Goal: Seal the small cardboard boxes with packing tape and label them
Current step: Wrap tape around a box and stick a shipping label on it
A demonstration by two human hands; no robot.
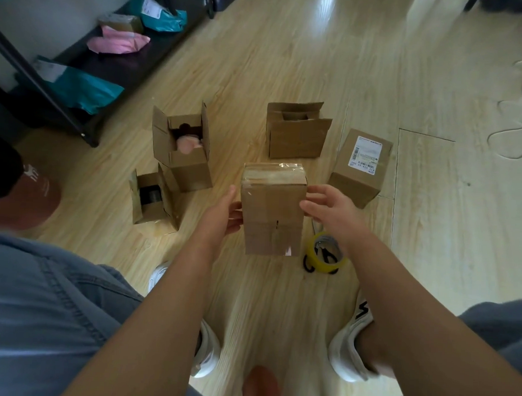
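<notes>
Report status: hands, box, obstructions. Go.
Left hand and right hand open, flanking taped box. No label visible on it. Tape roll on floor under right wrist.

A tall brown cardboard box (272, 210) stands upright, its top taped shut; the yellow tape roll (322, 265) lies just right of it

Left hand (228, 210) and right hand (330, 212) flank the taped box (272, 210)
</notes>
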